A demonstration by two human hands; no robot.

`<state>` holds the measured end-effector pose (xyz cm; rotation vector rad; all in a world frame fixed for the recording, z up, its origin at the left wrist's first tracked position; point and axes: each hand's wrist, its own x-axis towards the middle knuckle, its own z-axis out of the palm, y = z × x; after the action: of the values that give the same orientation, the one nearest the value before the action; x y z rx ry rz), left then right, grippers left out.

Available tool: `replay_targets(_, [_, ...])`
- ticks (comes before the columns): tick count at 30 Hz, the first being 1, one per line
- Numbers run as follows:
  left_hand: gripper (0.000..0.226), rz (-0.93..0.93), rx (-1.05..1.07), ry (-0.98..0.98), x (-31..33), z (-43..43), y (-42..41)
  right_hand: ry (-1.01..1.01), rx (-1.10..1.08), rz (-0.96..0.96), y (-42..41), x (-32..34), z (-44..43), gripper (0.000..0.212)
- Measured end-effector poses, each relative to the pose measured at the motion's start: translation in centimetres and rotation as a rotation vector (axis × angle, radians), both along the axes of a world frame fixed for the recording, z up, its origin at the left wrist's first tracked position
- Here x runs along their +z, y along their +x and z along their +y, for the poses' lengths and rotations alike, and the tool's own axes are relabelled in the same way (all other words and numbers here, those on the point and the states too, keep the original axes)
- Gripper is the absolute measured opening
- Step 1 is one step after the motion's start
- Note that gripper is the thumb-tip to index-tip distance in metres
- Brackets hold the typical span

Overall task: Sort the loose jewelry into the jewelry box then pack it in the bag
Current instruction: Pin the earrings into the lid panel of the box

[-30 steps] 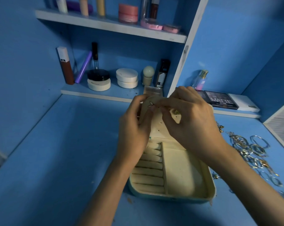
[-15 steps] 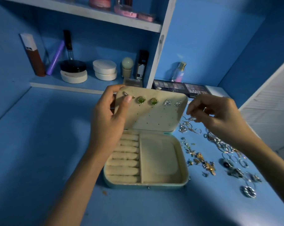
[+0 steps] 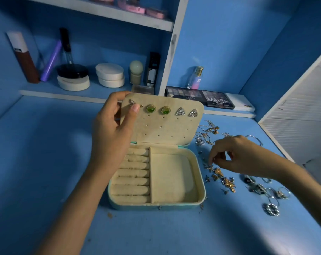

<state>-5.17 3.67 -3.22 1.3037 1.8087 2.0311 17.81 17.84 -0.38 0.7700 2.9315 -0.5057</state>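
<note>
**Head view**

1. The jewelry box [image 3: 156,204] lies open on the blue counter [image 3: 36,162], near the centre of the view. Its lid [image 3: 165,129] stands up at the 12 o'clock edge of the base.
2. The base holds a bank of ring rolls [image 3: 134,173] on the 9 o'clock side and one open compartment [image 3: 171,177] on the 3 o'clock side.
3. The top row of the lid carries a small stud [image 3: 131,101], two green earrings [image 3: 151,109] and two triangular silver earrings [image 3: 180,112], in that order from 9 o'clock to 3 o'clock.
4. The left hand [image 3: 112,133] grips the 9 o'clock edge of the lid. The thumb lies across the lid face, just below the small stud, and the fingers wrap behind.
5. The loose jewelry [image 3: 224,181] is spread on the counter at 3 o'clock from the box. Gold pieces lie nearest the box. Silver rings [image 3: 271,208] lie farther out, toward 4 o'clock.
6. The right hand [image 3: 237,157] is over this pile, palm down, with thumb and forefinger drawn together at the pile. Whether a piece sits between them cannot be told.
7. A shelf [image 3: 51,89] at 12 o'clock carries cosmetic jars and tubes. Eyeshadow palettes [image 3: 217,101] and a perfume bottle [image 3: 195,78] are at 1 o'clock from the lid.
</note>
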Motion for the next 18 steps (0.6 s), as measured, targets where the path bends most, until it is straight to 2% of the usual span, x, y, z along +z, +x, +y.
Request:
replay_targets(10, [0.016,-0.002,-0.001,-0.009,0.04,-0.02,0.07,-0.057,-0.01,-0.102,0.78,0.12,-0.25,0.022])
replay_targets(15, [0.013,0.0,0.004,-0.005,-0.12,0.03,-0.02,0.064,-0.078,0.075,0.5,-0.02,-0.09,0.017])
replay_targets(18, [0.011,0.002,0.006,-0.004,-0.21,0.09,-0.1,0.133,-0.097,0.072,0.06,-0.61,-0.1,0.006])
